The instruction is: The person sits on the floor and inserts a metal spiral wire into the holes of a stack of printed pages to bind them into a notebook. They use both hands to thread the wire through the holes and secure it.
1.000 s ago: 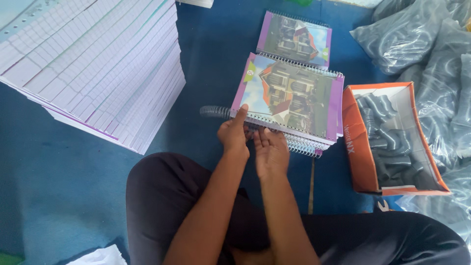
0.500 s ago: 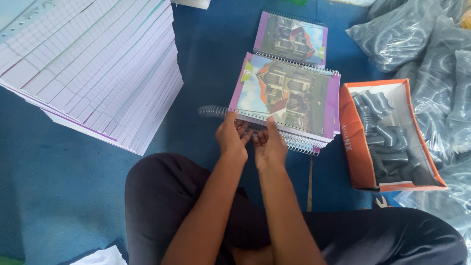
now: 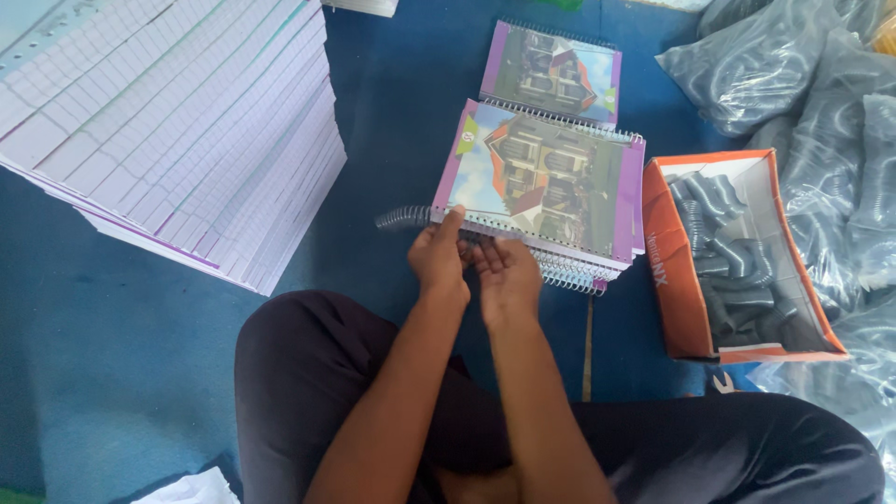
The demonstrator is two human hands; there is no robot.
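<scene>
A notebook (image 3: 546, 177) with a purple-edged cover showing a house lies on top of a pile of like notebooks on the blue floor. A grey wire spiral (image 3: 403, 219) sticks out to the left of its near edge. My left hand (image 3: 439, 257) pinches the spiral at that near edge, thumb up against the cover. Right beside it, my right hand (image 3: 509, 273) has its fingers curled on the same binding edge. A second notebook (image 3: 553, 73) lies farther away.
A tall slanted stack of ruled paper blocks (image 3: 177, 121) stands at the left. An orange box (image 3: 723, 257) of grey spiral coils sits at the right, with clear bags of coils (image 3: 821, 103) behind it. My dark-trousered legs (image 3: 308, 373) are folded below.
Both hands have shifted slightly along the binding edge, and the spiral sticks out a little less to the left. The notebooks stay in place.
</scene>
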